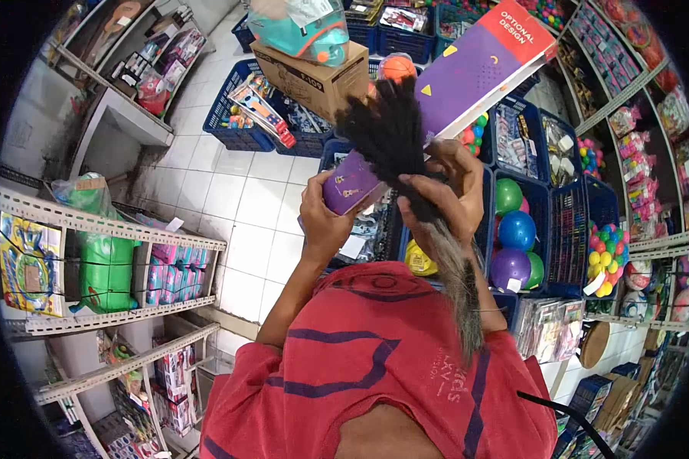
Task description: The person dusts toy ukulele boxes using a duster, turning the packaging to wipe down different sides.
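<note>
My left hand (328, 213) is wrapped round the lower left end of a long purple box (467, 73), which has a red and white end printed "OPTIONAL DESIGN". The box slants up to the right over the baskets. In my right hand (450, 200) is a duster (386, 126) with dark feather-like strands, gripped near its middle. Its bushy black end lies across the box and hides part of it. The thinner greyish end (459, 283) hangs down toward my red shirt.
Blue baskets (237, 138) of toys stand ahead and to the right, some with coloured balls (517, 229). A brown carton (314, 80) carries a teal-wrapped toy (302, 34). Shelves (107, 222) line the left, and more stocked racks (635, 84) the right. White floor tiles (256, 191) show between.
</note>
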`<control>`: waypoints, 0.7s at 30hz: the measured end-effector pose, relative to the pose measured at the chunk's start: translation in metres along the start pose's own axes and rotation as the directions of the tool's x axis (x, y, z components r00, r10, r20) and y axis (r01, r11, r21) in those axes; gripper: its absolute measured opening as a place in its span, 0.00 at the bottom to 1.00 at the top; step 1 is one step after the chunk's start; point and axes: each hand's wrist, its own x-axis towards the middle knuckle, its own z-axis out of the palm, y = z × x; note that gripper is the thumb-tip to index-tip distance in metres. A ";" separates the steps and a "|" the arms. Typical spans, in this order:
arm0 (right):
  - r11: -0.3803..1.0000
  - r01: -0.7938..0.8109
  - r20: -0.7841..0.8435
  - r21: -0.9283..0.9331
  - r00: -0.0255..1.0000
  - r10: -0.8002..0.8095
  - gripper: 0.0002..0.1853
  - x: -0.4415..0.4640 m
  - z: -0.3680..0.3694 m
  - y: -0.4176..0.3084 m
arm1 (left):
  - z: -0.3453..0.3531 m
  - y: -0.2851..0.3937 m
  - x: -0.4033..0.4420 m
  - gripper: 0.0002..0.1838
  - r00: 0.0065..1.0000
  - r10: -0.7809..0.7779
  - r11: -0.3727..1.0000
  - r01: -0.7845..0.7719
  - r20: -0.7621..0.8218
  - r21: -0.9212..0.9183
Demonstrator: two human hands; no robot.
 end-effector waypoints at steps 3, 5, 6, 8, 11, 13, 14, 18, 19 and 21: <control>0.994 -0.091 -0.079 0.058 0.992 0.096 0.14 0.001 0.002 -0.009 | 0.005 -0.005 0.000 0.27 0.972 0.213 0.974 -0.204 -0.101 0.097; 0.993 -0.116 -0.054 -0.035 0.992 0.114 0.13 0.000 -0.002 -0.008 | 0.002 -0.002 -0.001 0.28 0.955 0.274 0.946 -0.248 -0.109 0.209; 0.989 -0.097 -0.023 -0.109 0.995 0.095 0.13 0.001 -0.005 -0.007 | 0.002 -0.001 -0.001 0.28 0.946 0.306 0.926 -0.270 -0.109 0.264; 0.971 -0.235 0.044 0.047 0.971 0.233 0.10 -0.002 -0.004 -0.004 | 0.004 -0.001 -0.002 0.28 0.935 0.337 0.921 -0.302 -0.112 0.247; 0.949 -0.312 0.055 0.034 0.949 0.310 0.09 -0.002 -0.003 -0.006 | 0.009 -0.003 -0.007 0.28 0.937 0.332 0.927 -0.302 -0.112 0.222; 0.942 -0.327 0.019 0.075 0.945 0.326 0.10 0.001 -0.001 -0.003 | 0.011 -0.003 -0.005 0.28 0.951 0.297 0.944 -0.278 -0.084 0.178; 0.946 -0.317 0.023 0.065 0.948 0.316 0.10 0.001 -0.001 -0.002 | 0.011 -0.003 -0.005 0.28 0.962 0.268 0.955 -0.258 -0.054 0.145; 0.944 -0.325 0.070 0.051 0.944 0.321 0.11 0.000 0.000 0.002 | 0.017 0.007 0.003 0.28 0.976 0.214 0.977 -0.213 0.043 -0.019; 0.944 -0.327 0.116 0.036 0.940 0.321 0.12 -0.002 -0.001 0.000 | 0.020 0.008 0.006 0.27 0.972 0.226 0.974 -0.224 0.071 -0.035; 0.948 -0.316 0.165 0.044 0.938 0.305 0.12 -0.006 0.001 0.001 | 0.023 0.010 0.014 0.25 0.960 0.250 0.968 -0.243 0.127 -0.068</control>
